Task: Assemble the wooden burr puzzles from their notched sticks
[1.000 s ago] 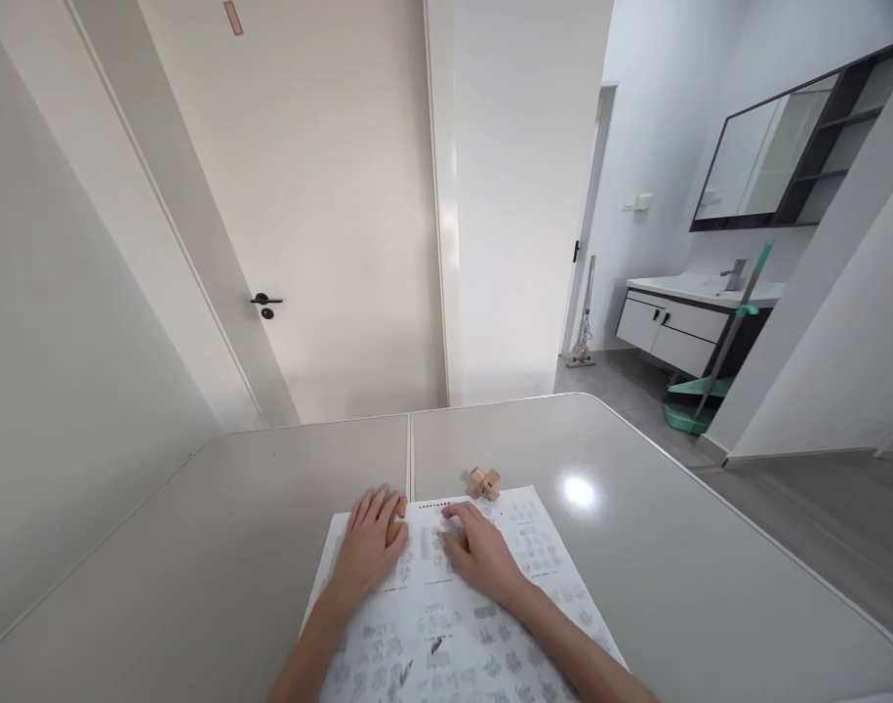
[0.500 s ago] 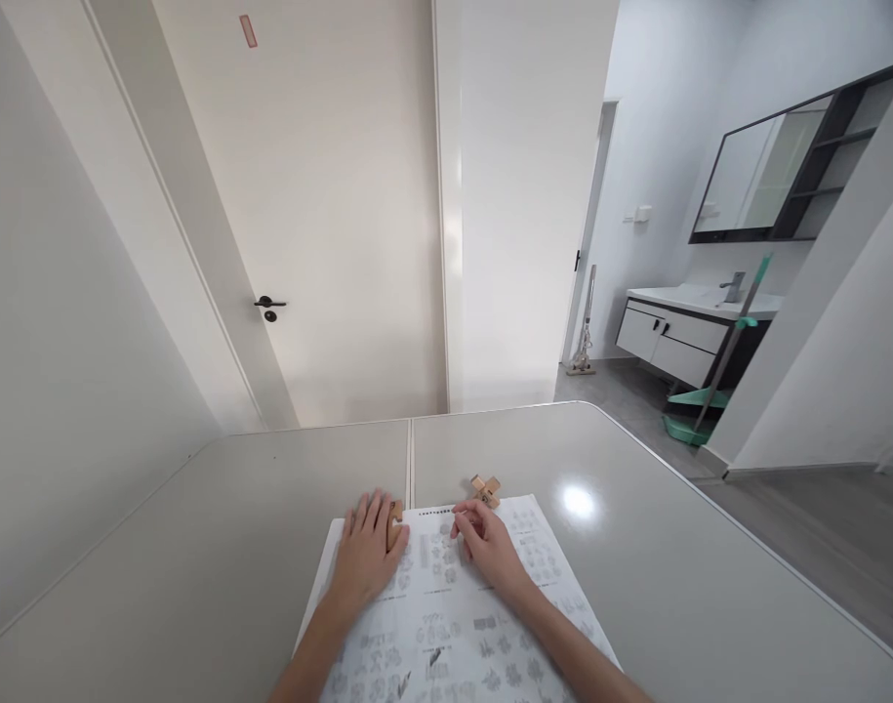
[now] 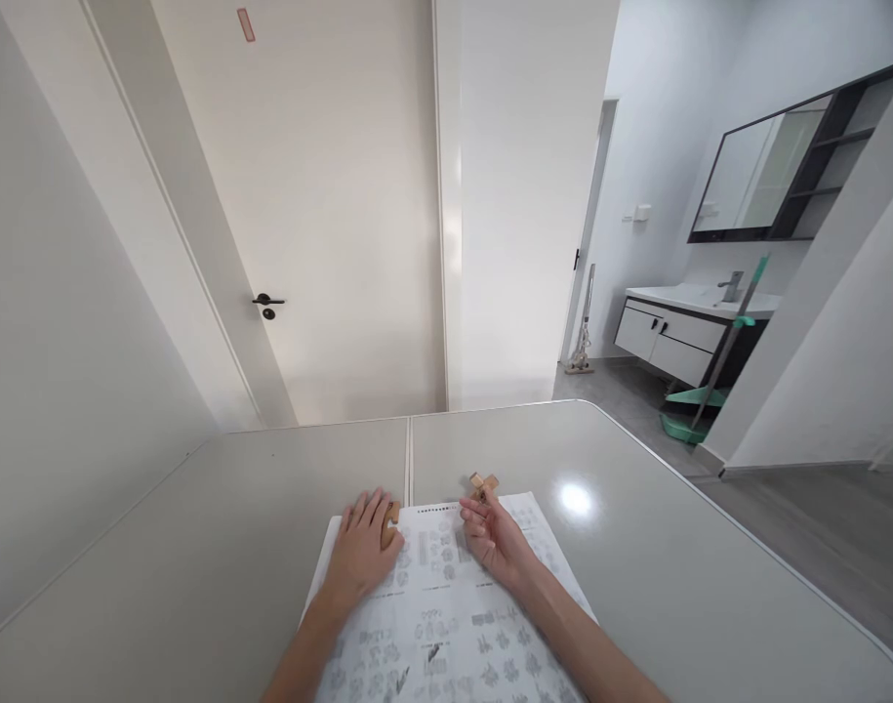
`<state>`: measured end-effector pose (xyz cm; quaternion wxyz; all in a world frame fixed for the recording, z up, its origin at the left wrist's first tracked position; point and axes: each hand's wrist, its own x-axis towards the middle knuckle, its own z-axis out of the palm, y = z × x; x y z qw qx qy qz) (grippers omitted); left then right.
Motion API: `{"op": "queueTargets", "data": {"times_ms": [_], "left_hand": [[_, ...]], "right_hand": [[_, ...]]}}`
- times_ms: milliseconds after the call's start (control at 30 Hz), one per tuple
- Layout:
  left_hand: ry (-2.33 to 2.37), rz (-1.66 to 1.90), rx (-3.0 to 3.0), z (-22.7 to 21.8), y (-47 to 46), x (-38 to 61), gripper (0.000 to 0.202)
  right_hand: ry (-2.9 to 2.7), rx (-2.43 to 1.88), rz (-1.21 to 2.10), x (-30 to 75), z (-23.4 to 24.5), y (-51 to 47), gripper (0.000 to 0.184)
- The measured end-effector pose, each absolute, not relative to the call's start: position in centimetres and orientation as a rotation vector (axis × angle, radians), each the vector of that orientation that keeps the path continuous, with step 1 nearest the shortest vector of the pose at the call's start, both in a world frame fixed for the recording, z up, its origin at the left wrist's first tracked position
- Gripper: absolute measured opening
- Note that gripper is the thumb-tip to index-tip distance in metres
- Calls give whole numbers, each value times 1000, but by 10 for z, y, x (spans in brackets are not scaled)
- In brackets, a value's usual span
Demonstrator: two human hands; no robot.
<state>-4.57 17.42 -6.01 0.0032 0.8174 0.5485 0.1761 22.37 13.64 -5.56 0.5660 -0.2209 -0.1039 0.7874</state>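
Observation:
A printed sheet of diagrams (image 3: 446, 605) lies on the grey table (image 3: 197, 547) in front of me. My left hand (image 3: 363, 547) rests flat on the sheet's upper left part, fingers stretched over a small wooden piece (image 3: 389, 518) that shows at its fingertips. My right hand (image 3: 492, 534) is turned on its side with fingers curled, and its fingertips touch a small wooden cross-shaped puzzle (image 3: 482, 485) at the sheet's top edge. Whether the fingers grip the puzzle is unclear.
A seam (image 3: 409, 459) divides the table top into two halves. Beyond it stand a white door with a black handle (image 3: 267, 302) and a white wall. To the right are a washbasin cabinet (image 3: 672, 337), a mirror, a green broom and dustpan (image 3: 699, 395).
My right hand lifted off the sheet, turned onto its side and moved up to the wooden cross puzzle. The left hand stayed over the small wooden piece.

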Motion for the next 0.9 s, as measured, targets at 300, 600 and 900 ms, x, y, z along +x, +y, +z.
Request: {"op": "queueTargets", "data": {"times_ms": [300, 600, 900], "left_hand": [[1641, 878, 2534, -42, 168, -32, 54], [1434, 966, 2500, -18, 154, -21, 31], [995, 1036, 1666, -19, 136, 18, 47]], "right_hand": [[-116, -394, 1864, 233, -60, 138, 22], [-307, -590, 1760, 225, -51, 137, 24], [-798, -707, 1923, 210, -31, 116, 37]]}}
